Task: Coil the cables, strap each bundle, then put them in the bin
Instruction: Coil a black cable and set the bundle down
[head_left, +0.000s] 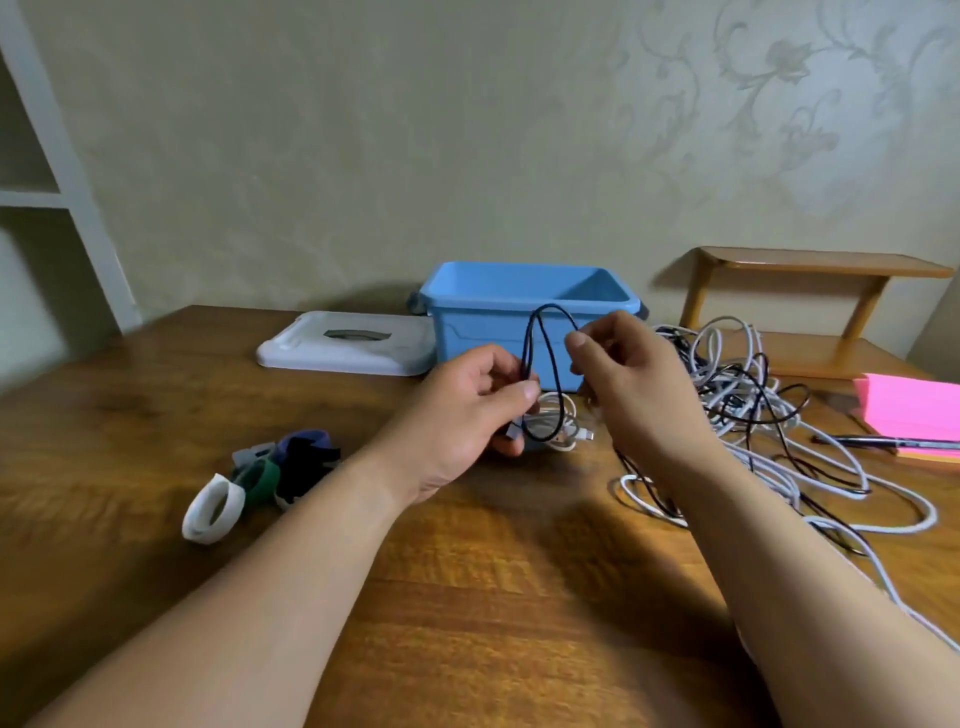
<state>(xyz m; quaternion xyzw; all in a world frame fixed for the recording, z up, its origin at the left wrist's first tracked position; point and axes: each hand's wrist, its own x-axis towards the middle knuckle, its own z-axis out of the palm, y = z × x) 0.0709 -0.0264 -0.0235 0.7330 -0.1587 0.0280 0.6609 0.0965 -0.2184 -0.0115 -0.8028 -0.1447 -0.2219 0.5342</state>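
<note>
Two hands work above the desk (467, 597): the left hand (467, 410) pinches a black cable (551, 306) loop, and the right hand (634, 384) pinches its other side. Just beneath, a white coil (563, 415) lies on the desk. Straps (291, 462) sit to the left, tangled cables (737, 374) to the right. Beyond stands the blue bin (483, 332), its white lid (311, 351) beside it.

1 head-worn view looks forward and down, close over the table (493, 597).
</note>
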